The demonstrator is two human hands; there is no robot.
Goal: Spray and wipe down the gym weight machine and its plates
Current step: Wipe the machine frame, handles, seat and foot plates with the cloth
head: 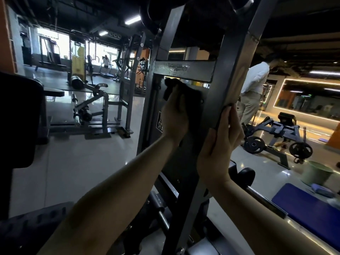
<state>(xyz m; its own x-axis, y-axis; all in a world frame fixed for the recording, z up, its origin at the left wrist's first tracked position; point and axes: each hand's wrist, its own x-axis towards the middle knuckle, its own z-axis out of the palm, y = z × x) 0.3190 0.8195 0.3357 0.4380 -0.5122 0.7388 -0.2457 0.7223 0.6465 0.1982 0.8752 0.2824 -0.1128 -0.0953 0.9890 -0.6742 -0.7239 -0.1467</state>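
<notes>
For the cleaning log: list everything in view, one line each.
weight machine frame: one, dark grey, centre foreground
cloth: one, black, against the frame below its crossbar
bucket: one, pale green, on the floor at right
pad: one, blue, lower right
weight plates: two, black, on a low machine at right
person in white shirt: one, standing behind the frame at right
left hand: holds the cloth
right hand: rests against the frame's right upright
</notes>
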